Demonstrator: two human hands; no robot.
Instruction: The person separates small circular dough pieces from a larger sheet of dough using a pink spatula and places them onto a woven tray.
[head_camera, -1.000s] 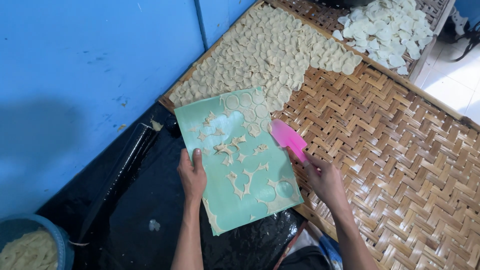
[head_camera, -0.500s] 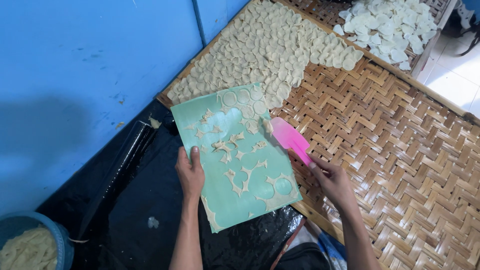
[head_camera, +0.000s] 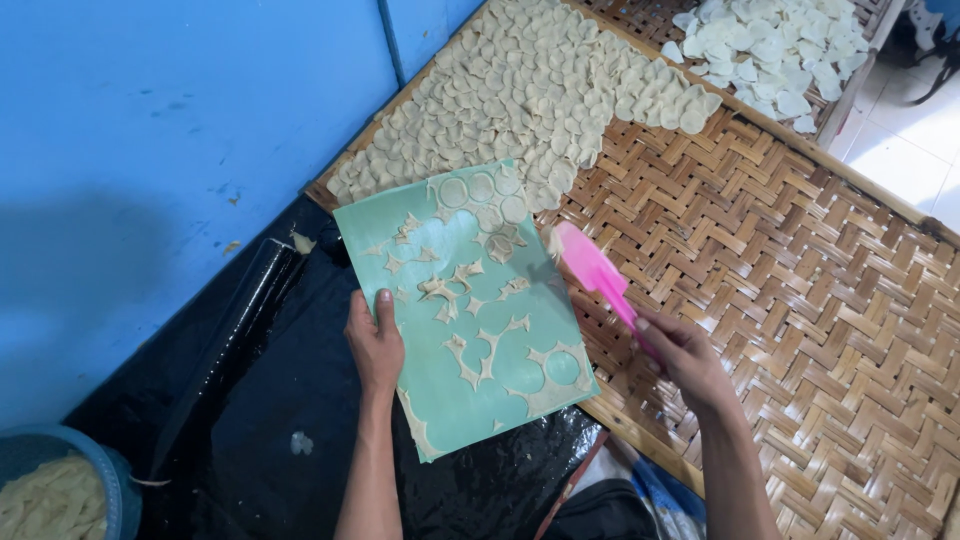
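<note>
The left hand holds the near left edge of a green board, with its fingers curled closed around the edge and the thumb lying on top. The right hand is shut around the handle of a pink scraper, and the flat pink blade points away from the fingers toward the far right edge of the board. The board lies tilted, partly on a black plastic sheet under the left hand and partly on a woven bamboo tray under the right hand. On the board there are a few dough circles at the far end, just past the scraper blade, and one more circle at the near right corner, close to the right fingers. Thin leftover dough scraps lie between the two hands. Most of the board looks bare, so most circles seem to be off it and only a few are left. Far beyond the fingers, many pale dough rounds lie close together on the tray, filling its far left part. The near right part of the tray has none. A blue tub of dough pieces sits far to the left of the left hand, by a blue wall
</note>
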